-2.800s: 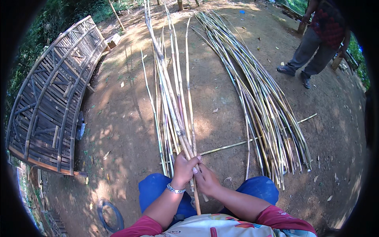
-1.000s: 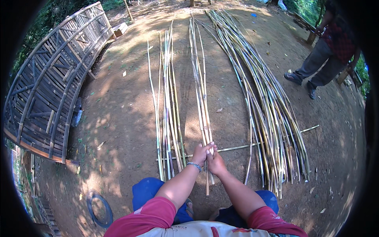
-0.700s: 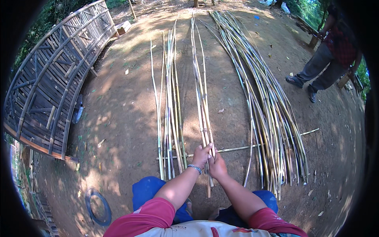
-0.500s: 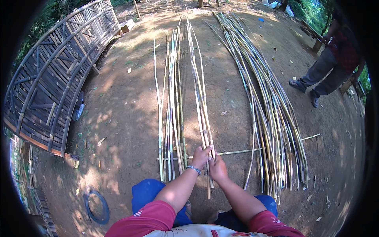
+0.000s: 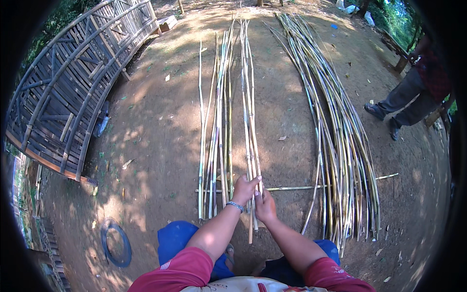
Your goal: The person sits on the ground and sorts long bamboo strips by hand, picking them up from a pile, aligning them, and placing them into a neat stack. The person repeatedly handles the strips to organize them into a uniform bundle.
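My left hand (image 5: pixel 244 189) is wrapped round a few long, thin bamboo poles (image 5: pixel 250 124), with a bracelet at its wrist. Close by on the right and slightly nearer to me, my right hand (image 5: pixel 265 207) grips the same poles. Their near ends poke out below my hands, and the far ends stretch away over the ground. To the left lies a small group of similar poles (image 5: pixel 214 141). A large pile of poles (image 5: pixel 343 160) fans out on the right. One thin crosswise pole (image 5: pixel 292 188) runs under the pile and the left group.
At the left stands a large slatted bamboo frame (image 5: pixel 68 97), with a plastic bottle (image 5: pixel 101 125) beside it. A coil of dark wire or tubing (image 5: pixel 116 243) lies on the dirt at lower left. Another person (image 5: pixel 413 97) stands beyond the pile at the right.
The view has shifted slightly. The held poles' near ends have moved a little left, and the poles lie closer together along their length. Both hands keep their grip.
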The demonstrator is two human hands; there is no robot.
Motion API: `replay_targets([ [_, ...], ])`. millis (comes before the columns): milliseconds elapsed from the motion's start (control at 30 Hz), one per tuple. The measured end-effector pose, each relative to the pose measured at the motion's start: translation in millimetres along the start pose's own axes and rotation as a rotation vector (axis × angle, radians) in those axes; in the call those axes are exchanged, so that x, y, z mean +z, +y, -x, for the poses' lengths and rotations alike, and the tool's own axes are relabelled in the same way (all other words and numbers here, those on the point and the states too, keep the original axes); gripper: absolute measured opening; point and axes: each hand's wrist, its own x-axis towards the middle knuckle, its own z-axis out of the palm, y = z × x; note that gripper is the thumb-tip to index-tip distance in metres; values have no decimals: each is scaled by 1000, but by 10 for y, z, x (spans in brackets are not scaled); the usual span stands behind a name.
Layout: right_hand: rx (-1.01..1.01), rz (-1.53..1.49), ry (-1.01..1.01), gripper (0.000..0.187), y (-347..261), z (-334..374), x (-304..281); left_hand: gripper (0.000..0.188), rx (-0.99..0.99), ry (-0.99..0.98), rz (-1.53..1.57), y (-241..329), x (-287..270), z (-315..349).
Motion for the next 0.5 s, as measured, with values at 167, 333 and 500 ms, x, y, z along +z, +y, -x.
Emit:
replay_targets([
  [167,12,-60,-17,34,6,-141,52,27,-99,45,120,-206,-157,-232],
  [333,-43,-96,-13,27,163,-177,25,28,-268,-66,464,-346,-191,-278],
  [500,204,-100,-234,29,312,-136,19,29,-246,-23,432,-616,-331,-326],
])
